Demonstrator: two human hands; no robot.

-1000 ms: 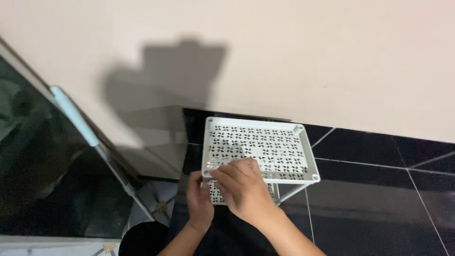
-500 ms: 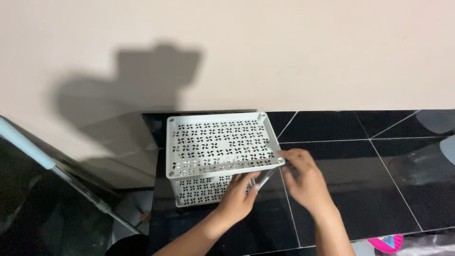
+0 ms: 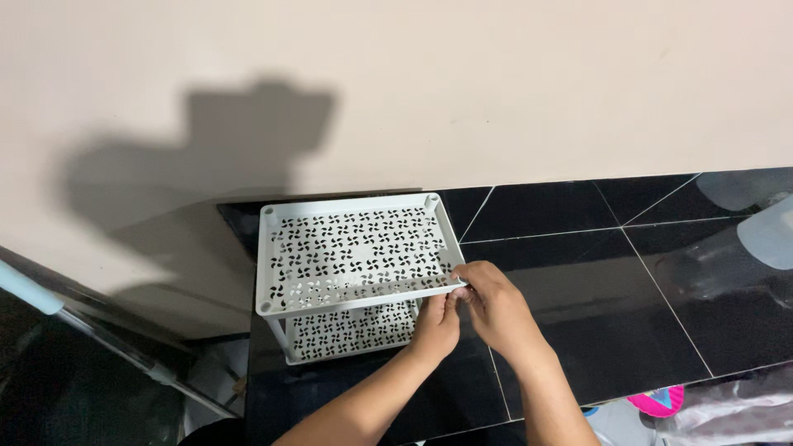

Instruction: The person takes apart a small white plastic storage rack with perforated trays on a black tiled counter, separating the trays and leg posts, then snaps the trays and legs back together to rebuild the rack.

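A small white rack (image 3: 355,256) with two shelves full of little holes stands on the black tiled floor (image 3: 578,281), close to the pale wall (image 3: 496,83). Both hands meet at its front right corner. The left hand (image 3: 436,324) has its grip pinched under the top shelf. The right hand (image 3: 489,301) pinches the corner edge.

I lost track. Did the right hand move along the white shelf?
Yes. The right hand went from the white shelf's front middle to its front right corner.
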